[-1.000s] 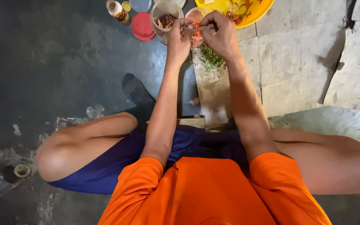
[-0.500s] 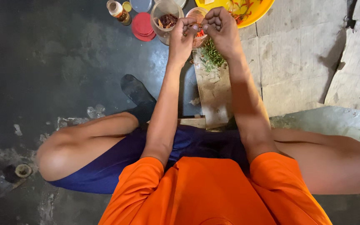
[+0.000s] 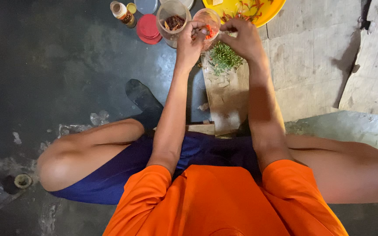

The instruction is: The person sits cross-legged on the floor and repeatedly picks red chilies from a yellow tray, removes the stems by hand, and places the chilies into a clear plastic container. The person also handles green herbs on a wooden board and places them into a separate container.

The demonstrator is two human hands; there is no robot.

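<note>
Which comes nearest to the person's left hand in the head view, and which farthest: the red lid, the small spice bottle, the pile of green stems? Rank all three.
1. Pile of green stems: on the wooden board, just right of the left hand.
2. Red lid: on the floor, to the left.
3. Small spice bottle: farthest, up and left beyond the lid.

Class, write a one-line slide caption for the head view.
Both hands, left hand and right hand, meet over a clear cup above chopped greens.

1. Overall exposure: dim; the dark floor (image 3: pixel 57 65) at left loses detail.
2. Brightest zones: pale slabs (image 3: pixel 311 57) at right, orange shirt (image 3: pixel 224 201).
3. Shadows: soft, beneath forearms.
4. Focus: adequate; slight wide-angle stretching at edges.
</note>
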